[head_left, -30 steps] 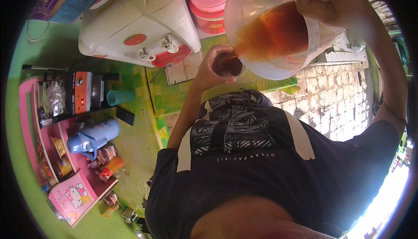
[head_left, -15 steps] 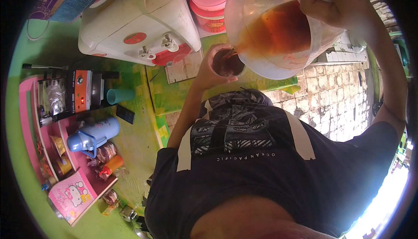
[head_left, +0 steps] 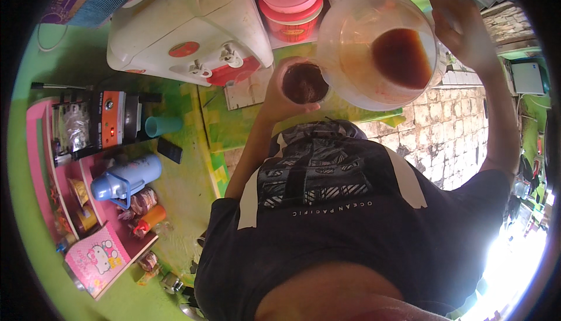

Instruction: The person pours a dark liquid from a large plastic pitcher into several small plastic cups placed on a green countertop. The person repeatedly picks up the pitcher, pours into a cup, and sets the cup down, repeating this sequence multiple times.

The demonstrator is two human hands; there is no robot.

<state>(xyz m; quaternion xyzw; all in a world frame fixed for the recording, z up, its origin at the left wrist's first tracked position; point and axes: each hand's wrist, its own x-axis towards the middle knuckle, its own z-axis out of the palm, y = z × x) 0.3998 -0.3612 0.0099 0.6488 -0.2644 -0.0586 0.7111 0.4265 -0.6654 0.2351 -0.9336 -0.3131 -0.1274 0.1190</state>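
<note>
My left hand (head_left: 282, 100) is wrapped round a cup (head_left: 305, 84) filled with dark brown liquid, its mouth facing up. Just right of it, a wide translucent plastic pitcher (head_left: 345, 40) is tilted less steeply, its rim close to the cup. Reddish-brown liquid (head_left: 403, 58) lies inside, toward the pitcher's right side. No stream runs between the two now. My right hand (head_left: 461, 28) grips the pitcher's far right side; the exact grip is partly hidden behind its wall.
A white water dispenser (head_left: 187, 28) stands at upper left, beside a pink lidded tub (head_left: 290, 5). On the left are a blue thermos (head_left: 128, 178), a teal cup (head_left: 163, 126), a phone (head_left: 169, 150), an orange bottle (head_left: 151, 220) and a pink shelf (head_left: 41, 140). Tiled floor (head_left: 435, 122) shows at right.
The pitcher has tipped back toward upright, and the stream into the cup has stopped. My right hand has lowered a little. My left hand and the cup stay nearly in place.
</note>
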